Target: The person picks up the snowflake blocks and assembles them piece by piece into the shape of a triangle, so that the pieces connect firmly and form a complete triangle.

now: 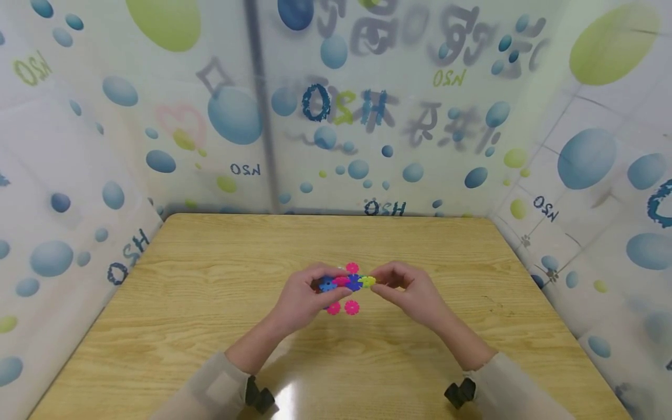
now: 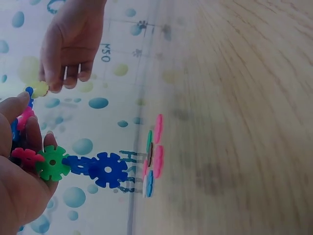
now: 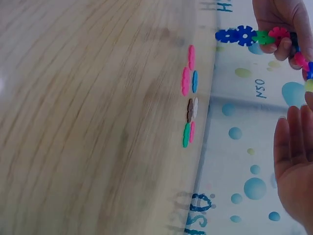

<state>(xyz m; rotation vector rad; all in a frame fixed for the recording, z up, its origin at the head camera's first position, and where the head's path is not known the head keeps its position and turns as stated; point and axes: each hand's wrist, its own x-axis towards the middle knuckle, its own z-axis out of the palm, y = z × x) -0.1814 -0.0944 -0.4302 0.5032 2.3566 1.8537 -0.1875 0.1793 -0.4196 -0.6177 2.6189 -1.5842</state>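
Observation:
A chain of linked plastic snowflake discs [image 2: 53, 163], in blue, green, red, pink and yellow, is gripped by my left hand [image 1: 299, 300] between thumb and fingers. Its red, green and blue discs [image 3: 245, 35] stick out below that hand. At the other end is a yellow snowflake disc [image 1: 367, 282], joined to a blue disc [image 1: 354, 283]. My right hand [image 1: 412, 291] pinches the yellow disc's outer edge with thumb and index finger. In the left wrist view the right hand's [image 2: 76, 39] other fingers hang loosely curled. The left palm hides part of the chain.
Several loose discs lie flat on the wooden table [image 1: 220, 251] under the hands: pink discs [image 1: 352, 307], a green disc [image 3: 186, 135], a brown disc [image 3: 190, 110], a white disc [image 3: 195, 107] and a blue disc [image 3: 194, 82]. Patterned curtains [image 1: 325, 157] surround the table's back and sides.

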